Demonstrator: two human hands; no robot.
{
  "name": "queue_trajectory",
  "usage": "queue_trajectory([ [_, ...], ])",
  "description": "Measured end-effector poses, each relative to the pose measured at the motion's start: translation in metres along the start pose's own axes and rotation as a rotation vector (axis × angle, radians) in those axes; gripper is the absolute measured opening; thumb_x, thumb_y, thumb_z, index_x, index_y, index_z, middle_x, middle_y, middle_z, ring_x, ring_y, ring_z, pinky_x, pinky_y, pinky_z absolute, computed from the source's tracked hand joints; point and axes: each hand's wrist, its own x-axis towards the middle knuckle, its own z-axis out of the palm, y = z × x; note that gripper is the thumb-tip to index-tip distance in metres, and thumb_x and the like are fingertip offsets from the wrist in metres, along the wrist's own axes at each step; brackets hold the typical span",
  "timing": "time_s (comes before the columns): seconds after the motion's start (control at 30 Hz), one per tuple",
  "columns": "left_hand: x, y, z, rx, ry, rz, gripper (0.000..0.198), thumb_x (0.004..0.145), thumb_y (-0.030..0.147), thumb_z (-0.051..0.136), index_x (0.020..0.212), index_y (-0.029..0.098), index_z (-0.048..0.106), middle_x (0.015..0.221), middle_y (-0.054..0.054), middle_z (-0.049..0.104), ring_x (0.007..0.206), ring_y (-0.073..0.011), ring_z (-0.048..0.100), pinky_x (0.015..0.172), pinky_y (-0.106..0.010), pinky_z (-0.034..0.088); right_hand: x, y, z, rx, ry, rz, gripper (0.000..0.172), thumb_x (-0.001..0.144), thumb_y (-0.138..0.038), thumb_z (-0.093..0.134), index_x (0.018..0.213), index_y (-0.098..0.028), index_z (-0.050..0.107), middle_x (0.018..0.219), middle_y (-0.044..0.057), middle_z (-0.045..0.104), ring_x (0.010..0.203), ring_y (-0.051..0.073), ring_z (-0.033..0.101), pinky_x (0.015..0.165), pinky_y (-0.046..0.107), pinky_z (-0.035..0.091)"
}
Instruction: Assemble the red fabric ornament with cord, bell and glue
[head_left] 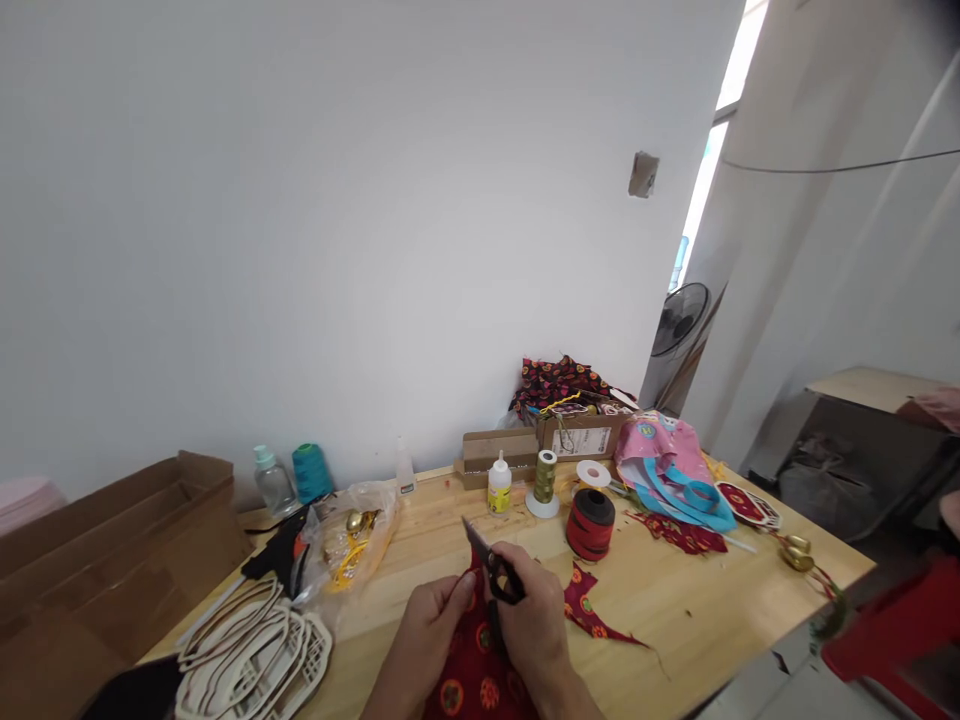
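Observation:
My right hand (531, 615) is closed round the black handles of a pair of scissors (480, 546), whose blades point up and to the left. Between thumb and fingers, my left hand (429, 625) pinches the edge of a dark red patterned cloth (480, 660), just left of the blades. The cloth hangs down below both hands to the bottom edge of the view. A cut-off piece of the same red cloth (589, 603) lies on the wooden table (675, 620) to the right of my right hand.
A white glue bottle (499, 486), an olive thread spool (545, 477) and a red ribbon roll (590, 525) stand beyond my hands. White frames (255, 655) are piled at left, beside a cardboard box (120, 560). Pink and blue fabric (667, 465) lies at the right back.

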Motion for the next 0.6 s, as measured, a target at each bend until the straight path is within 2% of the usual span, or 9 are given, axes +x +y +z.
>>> queue_trajectory([
  [0.13, -0.005, 0.001, -0.002, -0.097, -0.033, -0.068, 0.039, 0.068, 0.05, 0.053, 0.062, 0.013, 0.064, 0.048, 0.001, 0.06, 0.048, -0.0154, 0.052, 0.051, -0.025, 0.041, 0.005, 0.012, -0.001, 0.151, 0.08, 0.125, 0.017, 0.069, -0.018, 0.054, 0.084, -0.017, 0.06, 0.065, 0.0, 0.061, 0.054, 0.012, 0.054, 0.051, 0.02, 0.042],
  [0.23, -0.004, 0.002, -0.005, -0.187, -0.102, -0.09, 0.034, 0.07, 0.045, 0.055, 0.069, 0.013, 0.067, 0.052, 0.0, 0.064, 0.051, -0.0173, 0.057, 0.057, -0.028, 0.045, 0.007, 0.013, -0.006, 0.393, -0.003, 0.275, 0.021, 0.066, -0.024, 0.061, 0.084, -0.016, 0.056, 0.054, -0.004, 0.053, 0.044, 0.009, 0.045, 0.041, 0.018, 0.036],
  [0.37, 0.002, 0.001, -0.01, -0.276, -0.134, -0.091, 0.028, 0.068, 0.04, 0.06, 0.078, 0.015, 0.068, 0.061, -0.002, 0.069, 0.058, -0.0183, 0.061, 0.065, -0.03, 0.046, 0.01, 0.012, -0.02, 0.648, -0.093, 0.426, 0.039, 0.06, -0.038, 0.067, 0.088, -0.016, 0.052, 0.053, -0.005, 0.051, 0.039, 0.006, 0.039, 0.036, 0.018, 0.032],
  [0.5, 0.009, -0.001, -0.019, -0.288, -0.063, -0.114, 0.026, 0.06, 0.037, 0.068, 0.075, 0.016, 0.069, 0.064, -0.002, 0.071, 0.061, -0.018, 0.063, 0.065, -0.028, 0.046, 0.003, 0.02, -0.036, 0.767, -0.203, 0.444, 0.045, 0.065, -0.046, 0.063, 0.094, -0.015, 0.05, 0.059, 0.0, 0.057, 0.05, 0.011, 0.05, 0.05, 0.025, 0.042],
  [0.6, 0.013, -0.001, -0.023, -0.295, 0.023, -0.107, 0.028, 0.056, 0.037, 0.071, 0.075, 0.017, 0.069, 0.065, -0.001, 0.072, 0.065, -0.0185, 0.064, 0.066, -0.027, 0.047, -0.006, 0.021, -0.048, 0.746, -0.319, 0.346, 0.044, 0.071, -0.049, 0.056, 0.099, -0.016, 0.052, 0.068, 0.004, 0.06, 0.065, 0.016, 0.056, 0.064, 0.03, 0.044],
])
